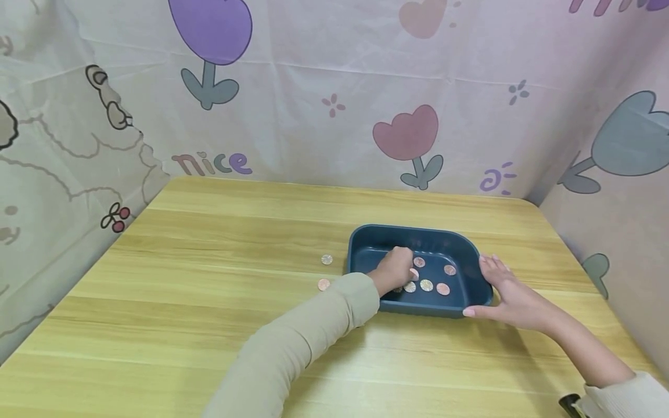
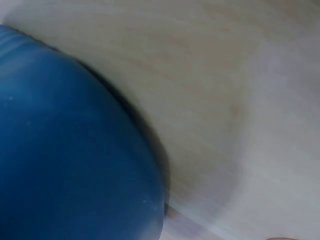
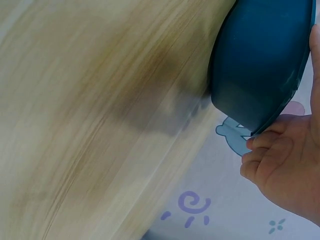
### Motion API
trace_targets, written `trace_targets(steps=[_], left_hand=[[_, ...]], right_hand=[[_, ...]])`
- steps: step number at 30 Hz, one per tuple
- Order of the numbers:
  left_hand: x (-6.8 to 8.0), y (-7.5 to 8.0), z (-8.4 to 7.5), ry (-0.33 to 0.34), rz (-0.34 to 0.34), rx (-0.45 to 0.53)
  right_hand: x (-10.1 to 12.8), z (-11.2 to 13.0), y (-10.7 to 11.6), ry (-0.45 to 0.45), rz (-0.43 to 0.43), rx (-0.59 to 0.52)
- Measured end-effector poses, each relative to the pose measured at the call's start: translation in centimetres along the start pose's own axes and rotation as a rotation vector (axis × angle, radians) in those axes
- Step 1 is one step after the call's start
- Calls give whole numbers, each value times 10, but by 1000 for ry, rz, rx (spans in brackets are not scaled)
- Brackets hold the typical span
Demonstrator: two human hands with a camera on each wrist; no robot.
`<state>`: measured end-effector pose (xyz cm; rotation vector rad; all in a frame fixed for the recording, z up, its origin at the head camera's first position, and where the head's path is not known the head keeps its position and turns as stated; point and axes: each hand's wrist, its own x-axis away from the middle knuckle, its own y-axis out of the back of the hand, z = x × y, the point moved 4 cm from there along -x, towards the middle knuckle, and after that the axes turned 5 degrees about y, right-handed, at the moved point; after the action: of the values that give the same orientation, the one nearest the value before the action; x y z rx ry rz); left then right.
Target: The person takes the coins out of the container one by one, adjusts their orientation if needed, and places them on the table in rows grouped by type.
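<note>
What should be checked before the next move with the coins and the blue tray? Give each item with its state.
1. Blue tray steadied: ok, the right hand holds its right end, thumb along the front corner.
2. Left hand inside the tray: ok, it is down among the coins.
3. Left hand's grip on a coin: cannot tell, the fingers hide it.
4. Coins in the tray: ok, several lie flat on its floor.
5. Coins outside the tray: not ok, two coins lie on the table to the tray's left.
</note>
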<state>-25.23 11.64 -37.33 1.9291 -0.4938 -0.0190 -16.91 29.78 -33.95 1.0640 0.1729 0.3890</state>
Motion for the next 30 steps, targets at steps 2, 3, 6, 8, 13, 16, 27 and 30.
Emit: trace_targets(steps=[2,3,6,8,13,16,27,30], left_hand=[[0,2,0,8,0,30],[0,3,0,9,-3,45],[1,7,0,10,-2,91],[2,10,1,-5,-2,108],[6,21,4,-84,-26,149],[11,30,9,-134,-61,214],[42,64,28,-150,-97,492],[49,73,34,-175,-119,483]], right_hand=[[0,0,0,3,-2,3],[0,0,0,4,-3,5],[0,0,0,7,-6,11],[1,0,0,7,-7,13],[1,0,0,7,-8,15],[0,1,0,8,-7,16],[0,1,1,-10,4,12],[0,1,1,-10,5,7]])
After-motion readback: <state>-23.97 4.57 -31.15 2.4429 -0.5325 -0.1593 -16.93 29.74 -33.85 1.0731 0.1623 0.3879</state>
